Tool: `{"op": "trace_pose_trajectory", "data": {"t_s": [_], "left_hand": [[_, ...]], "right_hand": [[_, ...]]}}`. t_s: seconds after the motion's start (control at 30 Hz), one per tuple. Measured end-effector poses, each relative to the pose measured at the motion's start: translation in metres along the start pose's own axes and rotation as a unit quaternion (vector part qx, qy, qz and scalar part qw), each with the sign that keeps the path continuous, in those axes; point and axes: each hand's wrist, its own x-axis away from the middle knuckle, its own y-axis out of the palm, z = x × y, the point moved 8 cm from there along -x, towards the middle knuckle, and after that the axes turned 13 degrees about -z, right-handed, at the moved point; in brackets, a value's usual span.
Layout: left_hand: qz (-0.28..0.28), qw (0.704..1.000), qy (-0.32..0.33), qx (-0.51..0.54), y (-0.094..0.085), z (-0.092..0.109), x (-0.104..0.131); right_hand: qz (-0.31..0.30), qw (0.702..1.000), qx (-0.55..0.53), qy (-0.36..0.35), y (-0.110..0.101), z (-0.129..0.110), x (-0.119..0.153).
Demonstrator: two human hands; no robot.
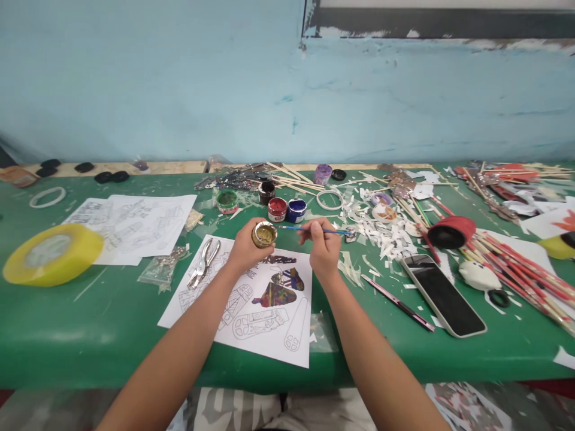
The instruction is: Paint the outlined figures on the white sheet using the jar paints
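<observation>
My left hand (246, 246) is closed around a small jar of gold paint (264, 234), its open mouth tilted toward me. Between the fingers of my right hand (322, 244) is a blue paintbrush (300, 228), its left end at the jar's rim. Below both hands lies a white sheet with line drawings (265, 326); some shapes on it, such as a painted piece (275, 295), are coloured dark red, blue and gold. Just beyond stand open jars of red paint (277, 209), blue paint (296, 211), green paint (227, 201) and black paint (266, 191).
Hole-punch pliers (204, 263) rest on the sheet's left side. Yellow tape (53, 254) and more printed sheets (148, 218) lie left. To the right are paper scraps (390, 236), a craft knife (398, 302), a phone (444, 296), a red cup (451, 232) and red-tipped sticks (521, 269).
</observation>
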Motion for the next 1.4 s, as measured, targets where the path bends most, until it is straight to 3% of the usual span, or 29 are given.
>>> {"op": "trace_pose_trajectory", "data": {"t_s": [0.27, 0.57, 0.93, 1.2, 1.4], "left_hand": [[0.002, 1.000, 0.000, 0.001, 0.000, 0.002, 0.000], [0.005, 1.000, 0.008, 0.001, 0.000, 0.001, -0.001], [0.010, 0.999, 0.029, -0.012, 0.000, 0.003, 0.000], [-0.009, 0.998, 0.047, -0.036, 0.004, 0.008, 0.000], [-0.010, 0.997, 0.055, -0.044, 0.004, 0.011, 0.001]], "right_hand": [[0.021, 0.999, -0.020, -0.022, -0.007, -0.003, 0.000], [-0.016, 0.999, 0.035, -0.034, 0.003, -0.013, 0.001], [0.024, 0.998, 0.031, -0.045, 0.000, -0.019, 0.008], [-0.032, 0.984, 0.164, -0.057, 0.010, -0.026, 0.012], [-0.029, 0.989, 0.141, -0.036, 0.009, -0.024, 0.010]]}}
